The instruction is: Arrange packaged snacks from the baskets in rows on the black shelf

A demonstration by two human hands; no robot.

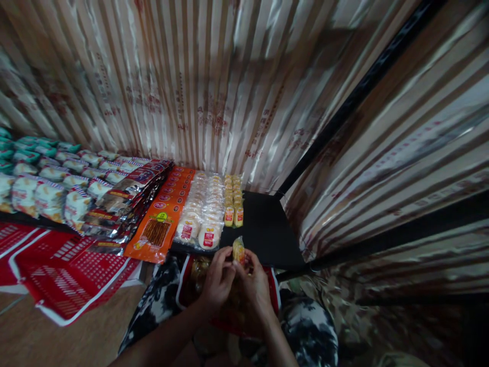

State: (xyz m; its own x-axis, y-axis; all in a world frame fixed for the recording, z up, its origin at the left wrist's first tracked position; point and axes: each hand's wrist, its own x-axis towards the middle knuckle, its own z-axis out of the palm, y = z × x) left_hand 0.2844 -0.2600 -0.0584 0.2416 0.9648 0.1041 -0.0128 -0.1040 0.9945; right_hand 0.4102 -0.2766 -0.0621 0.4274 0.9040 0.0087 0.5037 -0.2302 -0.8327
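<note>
Both my hands meet in front of a dark shelf (267, 229). My left hand (217, 280) and my right hand (255, 285) are closed together on a small yellow snack packet (238, 250), which is held upright just off the shelf's front edge. Under my hands, on my lap, sits a red basket (183, 285) with more yellowish packets inside. On the shelf just beyond stands a short row of matching yellow packets (234, 204), next to rows of white round packets (202, 214).
Orange flat packs (164, 214), dark foil packs (126, 199) and white and green bags (46, 178) fill the shelf to the left. Red baskets (57, 275) lie lower left. Striped shiny curtain (214, 86) backs the shelf. The shelf's right part is bare black.
</note>
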